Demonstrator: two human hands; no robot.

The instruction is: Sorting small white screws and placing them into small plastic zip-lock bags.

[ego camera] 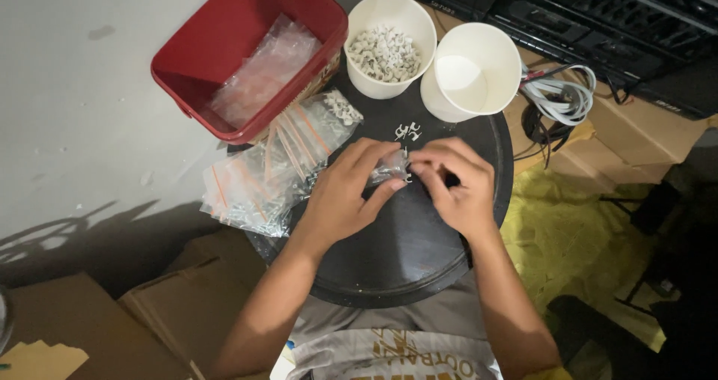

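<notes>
Round dark table (419,253) — both hands' grip pinching small bag (389,169)

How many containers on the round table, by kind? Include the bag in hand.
White paper cups: 2, one full of small white clips, one with none visible
Red plastic tub: 1
Small clear bag held by left hand and right hand: 1
Total: 4
The heap of filled bags is too overlapped to count.

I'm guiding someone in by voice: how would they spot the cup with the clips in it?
Start at the round dark table and look to its far edge. Two white paper cups stand there beside the red bin. The cup with the clips is the one nearer the bin, filled with small white pieces; the empty cup tilts.
</notes>
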